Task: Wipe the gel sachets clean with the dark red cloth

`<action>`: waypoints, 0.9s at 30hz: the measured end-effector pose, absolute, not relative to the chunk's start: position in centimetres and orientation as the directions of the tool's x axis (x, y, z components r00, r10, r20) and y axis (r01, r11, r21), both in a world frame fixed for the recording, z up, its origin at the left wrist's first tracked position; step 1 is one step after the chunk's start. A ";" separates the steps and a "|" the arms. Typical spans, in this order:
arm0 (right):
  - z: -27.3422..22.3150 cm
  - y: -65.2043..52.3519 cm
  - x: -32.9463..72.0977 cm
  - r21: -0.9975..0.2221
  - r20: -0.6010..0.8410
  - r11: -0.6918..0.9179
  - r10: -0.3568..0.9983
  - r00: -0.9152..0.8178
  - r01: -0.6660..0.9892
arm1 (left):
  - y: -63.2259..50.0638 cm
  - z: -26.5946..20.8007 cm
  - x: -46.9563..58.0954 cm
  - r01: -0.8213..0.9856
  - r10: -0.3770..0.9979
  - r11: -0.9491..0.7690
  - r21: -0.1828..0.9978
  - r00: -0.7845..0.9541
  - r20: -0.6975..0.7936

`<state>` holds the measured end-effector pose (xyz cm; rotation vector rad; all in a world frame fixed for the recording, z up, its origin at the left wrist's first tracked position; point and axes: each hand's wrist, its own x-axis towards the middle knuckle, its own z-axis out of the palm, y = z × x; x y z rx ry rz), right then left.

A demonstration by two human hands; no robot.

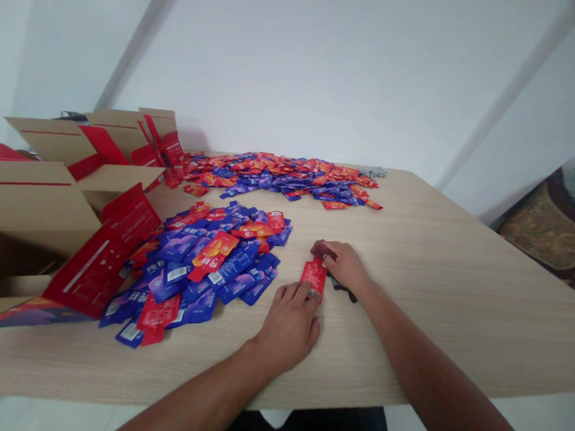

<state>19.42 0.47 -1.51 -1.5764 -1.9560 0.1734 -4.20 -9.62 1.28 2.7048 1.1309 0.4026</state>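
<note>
A red sachet [315,275] with pale print lies flat on the table before me, its narrow neck pointing away. My left hand [287,327] rests its fingertips on the sachet's near end, thumb apart and nothing gripped. At the neck, my right hand [345,264] is closed on a dark red piece [323,247], whose kind I cannot make out. Partly hidden under my right wrist is a small grey-and-black object [341,288]. Left of my hands lies a heap of blue and red sachets [209,256], some with white barcodes.
Open cardboard boxes [26,198] with red flaps stand along the table's left side. A long second pile of sachets [279,177] spreads along the back near the wall, a grey item [375,172] at its right end. A brown patterned seat [549,227] stands beyond the right edge.
</note>
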 end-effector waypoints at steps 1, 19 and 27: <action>-1.8 0.6 19.6 -0.467 0.387 0.245 0.921 -0.052 0.850 | -9.6 1.3 -4.2 0.669 0.719 -0.692 0.271 0.671 0.180; -0.1 -3.9 17.1 -0.459 0.394 0.528 0.842 -0.369 0.714 | -9.6 0.9 -4.3 0.656 0.714 -0.698 0.287 0.669 0.208; -1.5 -1.4 19.4 -0.443 0.365 0.265 0.926 -0.098 0.856 | -9.6 1.0 -4.2 0.658 0.712 -0.701 0.275 0.673 0.201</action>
